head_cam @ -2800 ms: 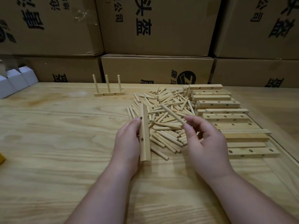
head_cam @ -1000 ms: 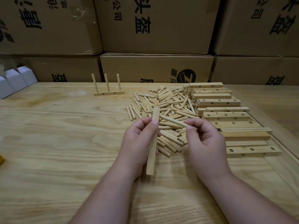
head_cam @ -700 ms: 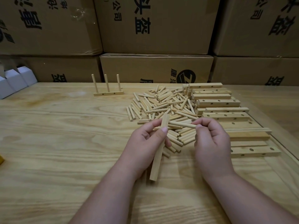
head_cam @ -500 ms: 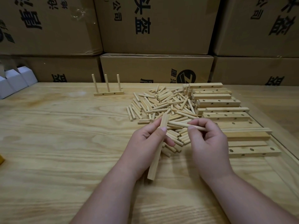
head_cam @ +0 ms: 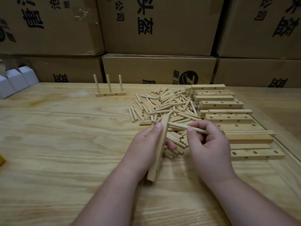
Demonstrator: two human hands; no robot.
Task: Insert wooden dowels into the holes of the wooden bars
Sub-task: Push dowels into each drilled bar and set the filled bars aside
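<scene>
My left hand (head_cam: 145, 147) grips a wooden bar (head_cam: 158, 154), held on edge over the table with its far end tilted up and away from me. My right hand (head_cam: 206, 144) pinches a wooden dowel (head_cam: 180, 126) between thumb and fingers. The dowel lies nearly level, and its left tip meets the bar's right face near the upper end. Whether the tip sits in a hole is hidden. Behind my hands lies a heap of loose dowels (head_cam: 164, 105). A stack of drilled bars (head_cam: 228, 118) lies to the right.
A finished bar with three upright dowels (head_cam: 110, 93) stands at the back of the wooden table (head_cam: 57, 144). Cardboard boxes (head_cam: 158, 25) wall off the far side. White cartons (head_cam: 14, 80) sit at the back left. A yellow object (head_cam: 1, 159) shows at the left edge.
My left hand lifted the bar off the table and turned it on edge. My right hand swung the dowel level and brought its tip against the bar's upper end.
</scene>
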